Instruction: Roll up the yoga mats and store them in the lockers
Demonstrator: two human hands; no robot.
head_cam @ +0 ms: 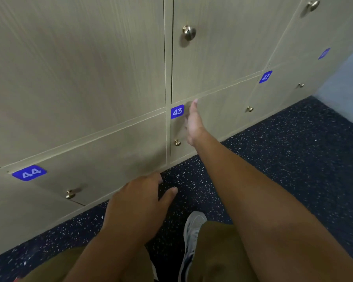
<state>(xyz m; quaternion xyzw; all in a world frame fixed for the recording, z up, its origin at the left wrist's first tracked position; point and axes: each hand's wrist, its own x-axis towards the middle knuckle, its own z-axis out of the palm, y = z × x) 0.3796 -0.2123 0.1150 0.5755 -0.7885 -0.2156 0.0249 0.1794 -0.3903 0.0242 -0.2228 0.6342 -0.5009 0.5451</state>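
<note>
A wall of beige wooden lockers fills the upper view, all doors closed. Locker 43 [212,119] sits in the bottom row, with a blue number plate [177,111] and a small brass knob [177,142]. My right hand [194,123] reaches out with straight fingers and lies flat against the door of locker 43, just right of the plate and above the knob. My left hand [139,200] hovers low over the floor in front of locker 44 [102,157], fingers relaxed and holding nothing. No yoga mat is in view.
Dark speckled rubber floor [283,159] runs along the locker base. Locker 42 [283,92] stands further right, with a pale blue wall [346,82] beyond it. My shoe [193,231] and olive trousers are at the bottom. Brass knobs stick out of each door.
</note>
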